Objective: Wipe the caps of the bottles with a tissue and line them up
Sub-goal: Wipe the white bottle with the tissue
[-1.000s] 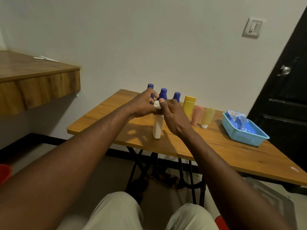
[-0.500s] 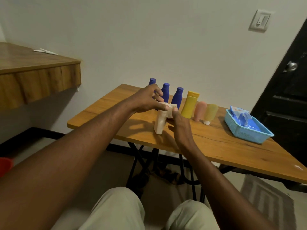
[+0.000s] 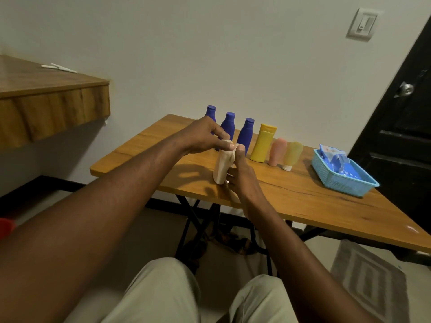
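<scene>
Cream bottle (image 3: 221,169): stands tilted on the counter (image 3: 303,201), near its front edge, its top leaning right.
Left hand (image 3: 200,136): fingertips pinch the top of the cream bottle.
Right hand (image 3: 242,180): fingers curl round the lower body of the cream bottle, and the thumb points up against its top.
Tissue: cannot tell it apart from the pale bottle.
Behind the cream bottle: a row of three blue bottles (image 3: 228,124), a yellow bottle (image 3: 263,143), a pink tube (image 3: 277,151) and a pale yellow tube (image 3: 292,155).
Far right of the cream bottle: a blue basket (image 3: 342,183) holding a packet (image 3: 333,155).
</scene>
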The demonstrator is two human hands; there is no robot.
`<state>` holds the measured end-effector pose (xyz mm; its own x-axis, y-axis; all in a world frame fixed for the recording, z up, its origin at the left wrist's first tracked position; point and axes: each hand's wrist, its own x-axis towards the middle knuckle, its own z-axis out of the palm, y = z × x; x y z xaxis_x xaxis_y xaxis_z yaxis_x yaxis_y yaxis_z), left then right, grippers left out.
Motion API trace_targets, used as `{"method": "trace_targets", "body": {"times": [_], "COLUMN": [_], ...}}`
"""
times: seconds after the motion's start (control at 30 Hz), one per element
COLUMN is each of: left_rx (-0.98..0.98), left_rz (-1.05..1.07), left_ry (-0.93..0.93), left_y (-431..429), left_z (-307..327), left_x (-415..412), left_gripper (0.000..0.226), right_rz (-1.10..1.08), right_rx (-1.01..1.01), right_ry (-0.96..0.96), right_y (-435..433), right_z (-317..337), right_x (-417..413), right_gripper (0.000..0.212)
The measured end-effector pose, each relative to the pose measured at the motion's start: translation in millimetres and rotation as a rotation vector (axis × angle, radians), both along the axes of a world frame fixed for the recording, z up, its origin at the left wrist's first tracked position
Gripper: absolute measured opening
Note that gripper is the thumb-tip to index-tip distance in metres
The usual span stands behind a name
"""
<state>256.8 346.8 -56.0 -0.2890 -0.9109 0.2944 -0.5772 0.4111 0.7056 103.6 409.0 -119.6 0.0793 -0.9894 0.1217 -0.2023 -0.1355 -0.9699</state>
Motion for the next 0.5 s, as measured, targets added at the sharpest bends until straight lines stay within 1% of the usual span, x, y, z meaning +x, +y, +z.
{"method": "trace_targets", "body": {"times": [0.07,0.1,0.27,0.33,0.4,0.5], "left_rx": [0.001,-0.003,-0.026,-0.035,-0.048,-0.089], "left_rz": [0.003,0.006,0.018,0.02,0.029,0.064], "left_ry": [0.001,0.0,0.001,0.003,0.009,-0.006], "left_y": [1,1,-1,0,0,-1], "left_z": [0,0,-2,-3,-4,-6], "left_x": [-1,0,1,3,5,3], "left_gripper": [0.035,0.034,0.033,0.033,0.034,0.032], "right_rz": [-0.004,-0.008,-0.029,-0.066,-0.092,-0.115], "right_rx": [-0.019,-0.018,0.049,0.056,0.042,-0.059], "right_ry": [-0.067,-0.082,0.023,0.056,0.036,0.023], "right_y": [-3,-4,-8,-2,6,13], "right_z": [4,6,1,-1,-6,-10], "right_x": [5,8,7,4,3,10], "right_gripper": [0.075,0.075,0.095,0.097,0.092,0.077]}}
